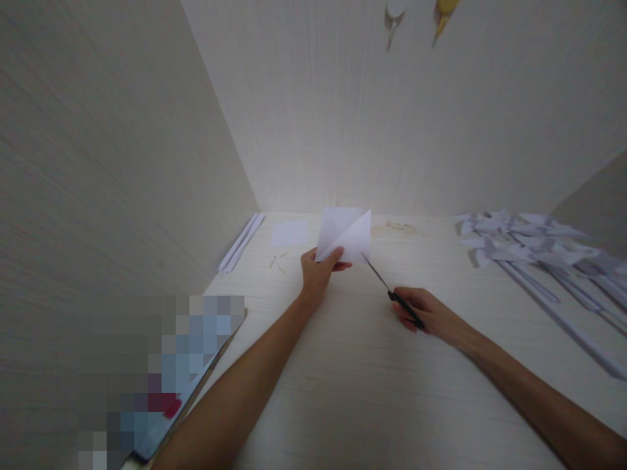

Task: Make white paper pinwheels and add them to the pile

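Observation:
In my left hand (321,267) is a square sheet of white paper (345,232), pinched at its lower left edge between thumb and fingers. A diagonal crease runs across the sheet, and one part of it stands up a little. My right hand (414,308) grips a pair of scissors (377,272) by the black handle. The scissors point up and left, and their tip is at the paper's lower right corner. Whether the blades are apart or touch the paper I cannot tell.
A flat white paper piece (289,233) and small sticks (278,262) lie left of my hands. Rolled paper tubes (242,241) rest by the left wall. Several paper pinwheels (529,245) on paper sticks lie at the right. A blurred-out object (196,372) stands at the lower left.

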The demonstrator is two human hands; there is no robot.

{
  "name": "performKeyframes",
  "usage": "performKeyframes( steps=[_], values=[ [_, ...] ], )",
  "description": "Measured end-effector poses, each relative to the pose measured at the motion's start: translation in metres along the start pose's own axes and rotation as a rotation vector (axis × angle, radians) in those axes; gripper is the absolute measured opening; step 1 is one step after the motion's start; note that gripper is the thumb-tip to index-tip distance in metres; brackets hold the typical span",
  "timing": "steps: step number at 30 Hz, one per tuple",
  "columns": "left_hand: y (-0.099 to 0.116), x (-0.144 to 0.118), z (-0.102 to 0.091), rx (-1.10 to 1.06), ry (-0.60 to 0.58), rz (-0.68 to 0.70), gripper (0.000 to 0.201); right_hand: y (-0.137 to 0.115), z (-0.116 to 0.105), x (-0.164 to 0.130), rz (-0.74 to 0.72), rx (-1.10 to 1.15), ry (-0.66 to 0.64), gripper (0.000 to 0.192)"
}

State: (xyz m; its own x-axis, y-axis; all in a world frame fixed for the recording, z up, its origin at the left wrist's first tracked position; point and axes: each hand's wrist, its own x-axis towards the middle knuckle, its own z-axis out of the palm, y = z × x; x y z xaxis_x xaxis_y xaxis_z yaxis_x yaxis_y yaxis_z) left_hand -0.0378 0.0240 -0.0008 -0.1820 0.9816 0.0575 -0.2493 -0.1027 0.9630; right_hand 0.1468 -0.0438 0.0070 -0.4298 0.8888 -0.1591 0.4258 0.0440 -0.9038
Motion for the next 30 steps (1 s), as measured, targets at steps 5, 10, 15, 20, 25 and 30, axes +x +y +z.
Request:
performKeyframes(
  steps=[5,10,15,20,25,30],
  values=[
    [0.0,0.001,0.0,-0.017,-0.018,-0.02,0.031,0.002,0.0,0.0,0.0,-0.005,-0.007,0.036],
    [-0.002,0.002,-0.001,-0.027,-0.024,-0.036,0.032,0.006,-0.001,0.0,-0.007,-0.005,-0.004,0.035],
    [-0.001,0.002,0.0,-0.041,-0.025,-0.043,0.031,0.007,-0.001,0.001,-0.008,-0.002,-0.006,0.034],
    [-0.001,0.002,0.0,-0.065,-0.023,-0.047,0.03,0.007,0.0,0.001,-0.004,-0.014,0.002,0.034],
    [-0.001,0.002,0.0,-0.075,-0.024,-0.056,0.028,0.01,-0.001,0.001,-0.008,-0.009,-0.002,0.033],
    [-0.001,0.003,-0.001,-0.067,-0.027,-0.047,0.028,0.01,-0.001,0.001,-0.022,-0.009,-0.006,0.033]
  ],
)
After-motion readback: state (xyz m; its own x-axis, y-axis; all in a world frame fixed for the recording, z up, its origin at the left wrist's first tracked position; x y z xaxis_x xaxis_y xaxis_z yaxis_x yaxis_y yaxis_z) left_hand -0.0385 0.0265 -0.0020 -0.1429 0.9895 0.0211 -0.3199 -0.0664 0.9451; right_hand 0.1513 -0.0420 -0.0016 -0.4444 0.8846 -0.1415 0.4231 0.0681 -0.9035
